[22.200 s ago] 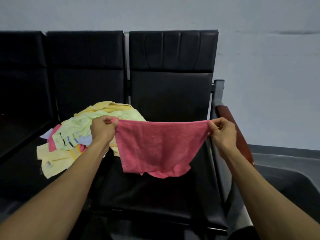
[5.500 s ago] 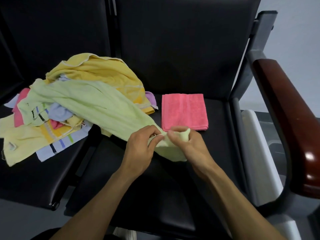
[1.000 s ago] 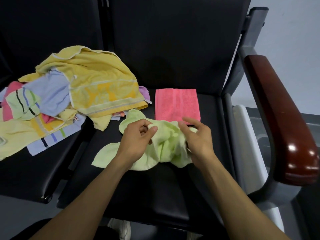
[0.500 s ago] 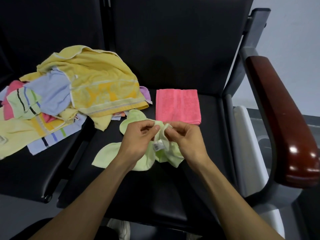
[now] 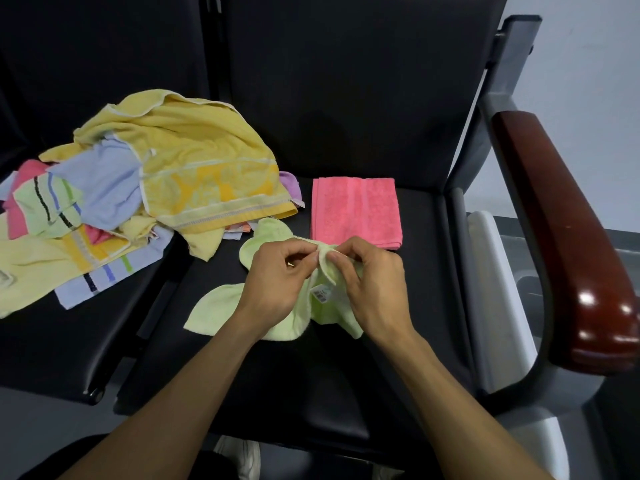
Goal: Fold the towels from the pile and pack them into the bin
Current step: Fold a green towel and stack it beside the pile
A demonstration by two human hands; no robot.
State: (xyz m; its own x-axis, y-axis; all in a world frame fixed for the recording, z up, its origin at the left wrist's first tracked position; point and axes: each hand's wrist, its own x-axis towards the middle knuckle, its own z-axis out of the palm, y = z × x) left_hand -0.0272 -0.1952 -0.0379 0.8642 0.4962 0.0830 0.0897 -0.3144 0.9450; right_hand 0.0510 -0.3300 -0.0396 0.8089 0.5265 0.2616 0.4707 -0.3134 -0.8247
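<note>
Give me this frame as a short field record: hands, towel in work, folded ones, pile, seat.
left hand: left hand pinches an edge of the light green towel
right hand: right hand pinches the same edge, close beside the left
towel in work: light green, crumpled, unfolded, white tag showing
folded: one pink towel, flat on the black seat, beyond the hands
pile: unfolded towels on the left, big yellow towel on top
bin: not clearly identifiable
</note>
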